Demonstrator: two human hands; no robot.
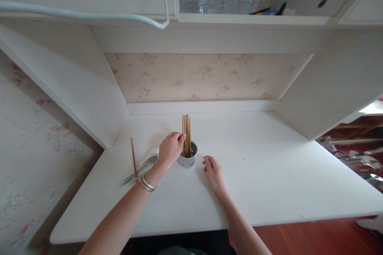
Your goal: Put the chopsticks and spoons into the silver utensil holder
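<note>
Slim, golden-brown chopsticks (pixel 188 135), several in a close bunch, lower ends down inside a grey cylindrical chopstick holder (pixel 188 162). Nearly vertical, reaching well above the rim, slightly uneven at the top. Beneath them, an upright holder, open-mouthed, set on the desk (pixel 269 175) between the back and front edges, nearer the left edge than the right.

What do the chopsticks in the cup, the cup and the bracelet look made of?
Chopsticks: probably wood or bamboo, from their tan-brown tone.
Cup: smooth and grey, perhaps metal; plastic is possible.
Bracelet: likely polished metal, given its silvery shine.
</note>
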